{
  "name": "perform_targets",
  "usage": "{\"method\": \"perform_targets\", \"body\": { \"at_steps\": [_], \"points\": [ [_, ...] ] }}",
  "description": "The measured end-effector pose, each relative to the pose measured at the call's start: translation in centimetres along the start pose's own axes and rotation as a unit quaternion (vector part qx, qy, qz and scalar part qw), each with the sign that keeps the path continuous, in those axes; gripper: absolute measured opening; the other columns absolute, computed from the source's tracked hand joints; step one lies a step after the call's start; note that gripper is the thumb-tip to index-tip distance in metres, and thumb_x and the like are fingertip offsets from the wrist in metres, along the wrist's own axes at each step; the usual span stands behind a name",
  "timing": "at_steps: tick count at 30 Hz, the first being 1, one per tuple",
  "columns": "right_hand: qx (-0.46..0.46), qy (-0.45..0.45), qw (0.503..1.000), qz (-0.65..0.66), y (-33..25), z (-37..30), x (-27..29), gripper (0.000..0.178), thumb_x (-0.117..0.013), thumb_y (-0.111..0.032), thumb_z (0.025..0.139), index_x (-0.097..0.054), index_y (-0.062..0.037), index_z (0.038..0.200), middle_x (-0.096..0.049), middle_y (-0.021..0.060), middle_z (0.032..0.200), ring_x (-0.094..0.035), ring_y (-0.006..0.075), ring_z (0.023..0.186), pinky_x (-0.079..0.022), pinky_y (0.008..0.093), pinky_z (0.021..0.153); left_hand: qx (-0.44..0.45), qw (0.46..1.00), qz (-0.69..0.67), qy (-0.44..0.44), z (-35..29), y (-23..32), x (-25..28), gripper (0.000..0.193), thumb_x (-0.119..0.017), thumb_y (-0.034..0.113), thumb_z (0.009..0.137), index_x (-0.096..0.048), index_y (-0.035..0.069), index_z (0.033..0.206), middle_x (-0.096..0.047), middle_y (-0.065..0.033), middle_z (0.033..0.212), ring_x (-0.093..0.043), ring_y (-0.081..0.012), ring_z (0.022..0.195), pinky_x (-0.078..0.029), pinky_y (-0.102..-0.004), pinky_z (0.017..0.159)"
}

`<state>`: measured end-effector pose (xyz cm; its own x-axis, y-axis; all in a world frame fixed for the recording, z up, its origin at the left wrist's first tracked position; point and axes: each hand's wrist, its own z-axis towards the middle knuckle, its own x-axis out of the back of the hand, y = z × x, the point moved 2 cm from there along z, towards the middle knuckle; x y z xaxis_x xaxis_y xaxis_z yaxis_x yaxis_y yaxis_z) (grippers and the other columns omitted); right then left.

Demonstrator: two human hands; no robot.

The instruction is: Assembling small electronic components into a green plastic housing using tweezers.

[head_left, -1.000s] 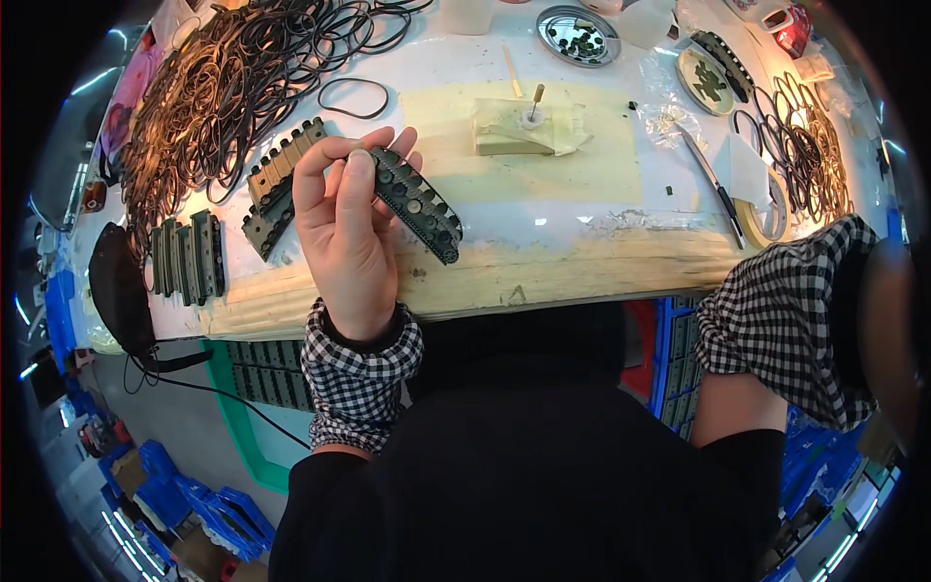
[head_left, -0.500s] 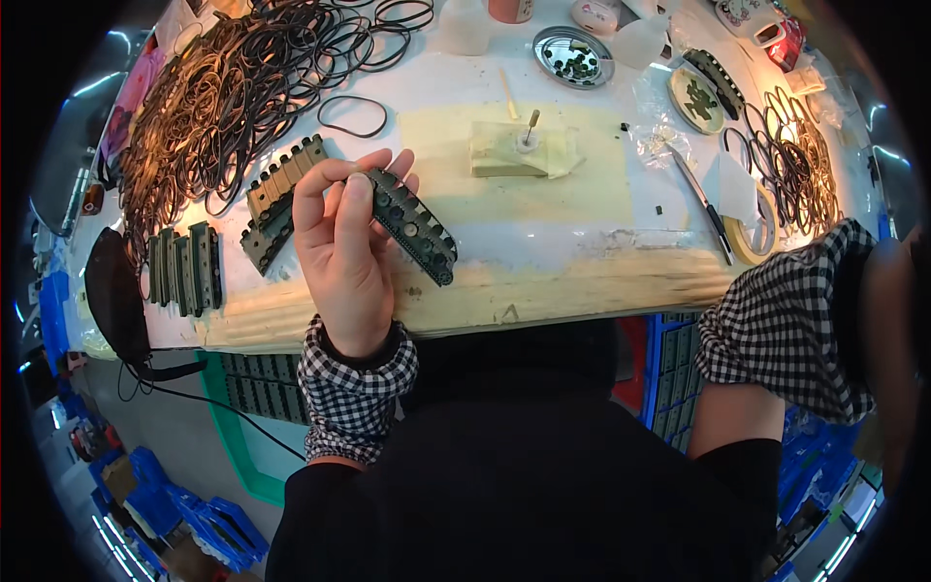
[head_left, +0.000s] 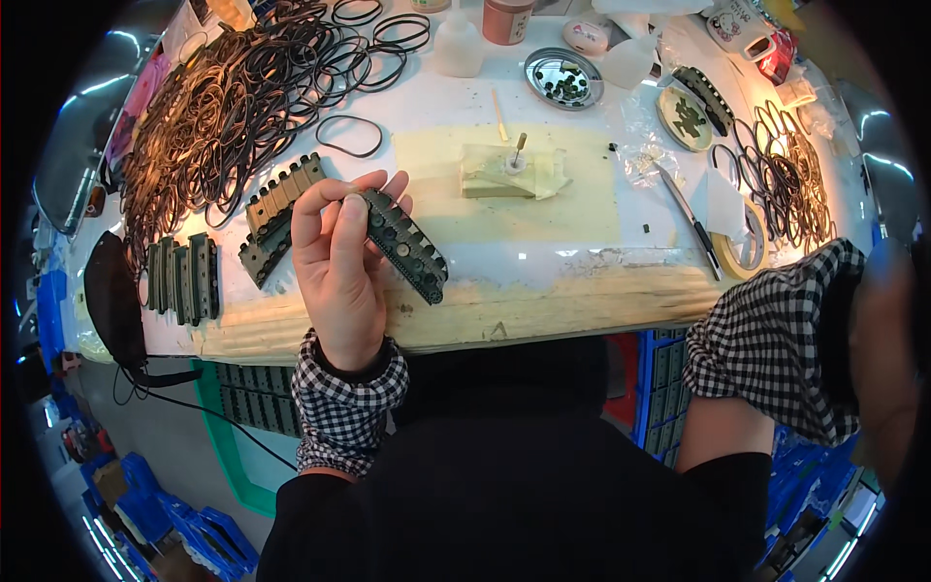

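Head view: the strip point(head_left: 405, 247) is being held up by the left hand point(head_left: 341, 257), to the left of the block point(head_left: 504, 184) and on its near side. Its top end is being pinched between the thumb and a finger, and more fingertips are showing behind it. The right hand point(head_left: 887, 369) is being held up far to the right of the block, close to the camera. It is being blurred, so it cannot be told whether it is spread, pressed together or pinching something.

The view is being shifted: everything on the table point(head_left: 417, 105) is showing lower than a second ago, and the red pot point(head_left: 507, 21) behind the block is being shown more fully. The same pinch is being kept on the strip. So it seems that only the head is being moved, and the strip is not being worked on by the right hand.

The bands point(head_left: 231, 112) and the green strips point(head_left: 184, 279) are being left to the left of the block. The dish point(head_left: 535, 73) is being left behind it, and the knife point(head_left: 690, 223) to its right.
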<state>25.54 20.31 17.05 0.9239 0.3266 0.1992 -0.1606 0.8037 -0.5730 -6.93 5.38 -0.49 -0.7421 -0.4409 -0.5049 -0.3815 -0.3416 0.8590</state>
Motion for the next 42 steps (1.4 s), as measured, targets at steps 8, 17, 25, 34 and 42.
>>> {"method": "perform_targets", "body": {
  "at_steps": [8, 17, 25, 34, 42],
  "points": [
    [0.009, 0.014, 1.0, 0.002, 0.8, -0.4, 0.0, 0.027, -0.061, -0.03, 0.091, -0.062, -0.0051, 0.1, -0.059, 0.0022, 0.086, -0.049, 0.0109, 0.055, -0.04, 0.026, 0.051, -0.007, 1.0, 0.013, -0.014, 0.0, -0.1, 0.3, 0.017, -0.044, 0.013, 0.099, -0.045, 0.007, 0.115, -0.057, -0.0189, 0.119, -0.054, -0.0379, 0.117, -0.048, -0.0435, 0.097],
    [-0.009, 0.003, 1.0, 0.025, 1.3, -0.3, -1.3, 0.024, -0.06, -0.029, 0.092, -0.063, -0.0057, 0.098, -0.061, 0.0013, 0.085, -0.051, 0.0114, 0.055, -0.041, 0.0264, 0.051, 0.004, 1.0, -0.015, -0.01, -0.1, -0.1, -0.2, 0.016, -0.046, 0.008, 0.098, -0.047, 0.005, 0.113, -0.056, -0.0181, 0.117, -0.057, -0.0333, 0.113, -0.049, -0.0416, 0.096],
    [0.014, -0.108, 0.991, 0.078, -1.2, -1.2, -4.1, 0.023, -0.059, -0.028, 0.093, -0.065, -0.0063, 0.097, -0.062, 0.0005, 0.084, -0.053, 0.0119, 0.055, -0.042, 0.0268, 0.05, 0.008, 1.0, -0.028, -0.003, 0.0, 0.2, 0.0, 0.015, -0.046, 0.005, 0.097, -0.048, 0.004, 0.112, -0.057, -0.0174, 0.115, -0.06, -0.0299, 0.11, -0.051, -0.0391, 0.094],
    [-0.364, -0.598, 0.705, 0.114, -1.6, -9.4, -8.1, 0.021, -0.052, -0.023, 0.096, -0.06, -0.0047, 0.101, -0.063, 0.0085, 0.081, -0.064, 0.0278, 0.067, -0.052, 0.036, 0.059, 0.009, 1.0, -0.028, 0.004, 0.0, 0.1, 0.3, 0.013, -0.048, 0.007, 0.097, -0.05, 0.004, 0.11, -0.06, -0.0156, 0.111, -0.061, -0.0269, 0.108, -0.053, -0.035, 0.091],
    [-0.173, -0.07, 0.98, -0.074, -5.7, -7.6, 0.0, 0.042, -0.045, -0.036, 0.098, -0.061, 0.002, 0.103, -0.061, 0.0131, 0.086, -0.056, 0.0161, 0.06, -0.042, 0.0266, 0.057, 0.024, 1.0, 0.007, -0.004, 0.4, 0.0, -0.1, 0.013, -0.047, 0.011, 0.098, -0.048, 0.006, 0.11, -0.059, -0.0176, 0.114, -0.059, -0.0333, 0.111, -0.051, -0.0411, 0.094]
  ]
}}
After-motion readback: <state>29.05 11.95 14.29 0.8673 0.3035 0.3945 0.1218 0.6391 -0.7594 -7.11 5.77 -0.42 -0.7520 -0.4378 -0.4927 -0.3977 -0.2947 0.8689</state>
